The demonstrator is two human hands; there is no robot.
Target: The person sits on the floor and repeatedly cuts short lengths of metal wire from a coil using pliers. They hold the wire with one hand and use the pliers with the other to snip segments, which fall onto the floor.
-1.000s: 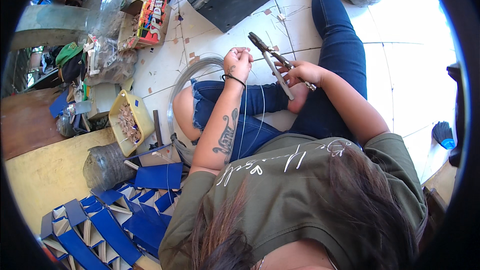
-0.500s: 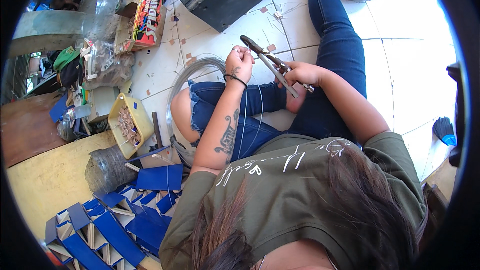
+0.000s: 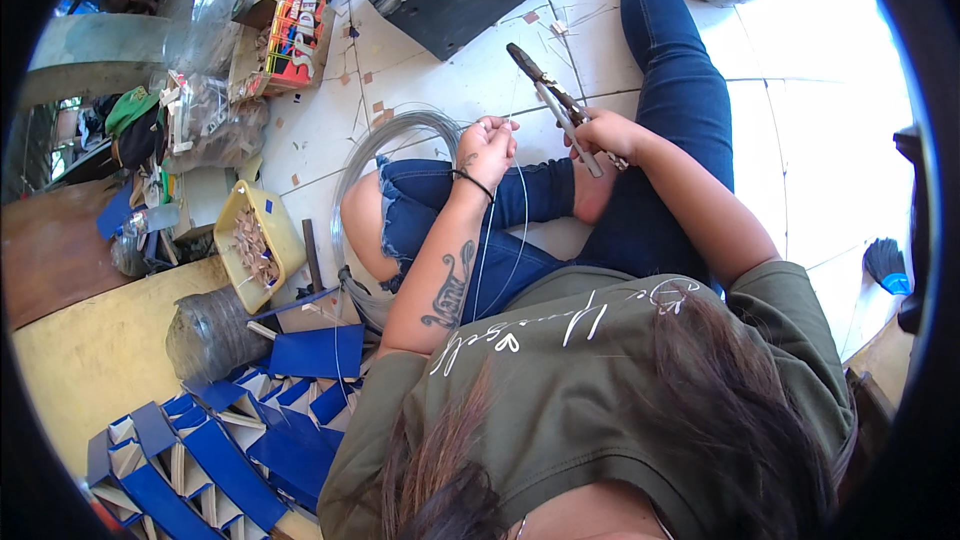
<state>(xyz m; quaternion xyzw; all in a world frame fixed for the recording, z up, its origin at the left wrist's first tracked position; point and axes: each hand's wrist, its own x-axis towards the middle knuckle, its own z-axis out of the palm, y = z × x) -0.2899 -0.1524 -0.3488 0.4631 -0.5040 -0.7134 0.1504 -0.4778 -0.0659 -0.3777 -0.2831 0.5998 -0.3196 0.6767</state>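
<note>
Clock positions read from the centre of the head view. White-tiled floor (image 3: 790, 140) spreads from 11 round to 4 o'clock, with small brown square chips lying on it toward 11. Seated person's denim-clad legs (image 3: 675, 100): one runs up toward 1 o'clock, the other is bent across the middle, its bare knee at 10. Pile of blue-and-pale pieces (image 3: 210, 460) between 7 and 8 o'clock, stacked close together. Just above it, a pale yellow panel (image 3: 90, 360), between 8 and 9. Dark block (image 3: 450, 10) at 12 o'clock, scraps and a red-ended stick on top. Coil of thin pale wire (image 3: 358, 155) at 10 o'clock, lying around the outer side of the bent knee. Carton with a red printed side (image 3: 300, 25) between 10 and 11. Yellow bin (image 3: 292, 250) at 9 o'clock, tilted, holding small wood chips. Pliers (image 3: 563, 100) at 1 o'clock, slanted, head toward the upper left; whether their jaws meet is too small to tell. Right hand (image 3: 605, 132), between 1 and 2: fingers clamped around the pliers' handles. Left hand (image 3: 485, 145), at 12: fingers pinched together on a wire strand (image 3: 526, 205), apart from the right hand. The strand hangs in a loop toward the lap; a short end rises above the left fingertips, near the pliers' head, contact not discernible.
</note>
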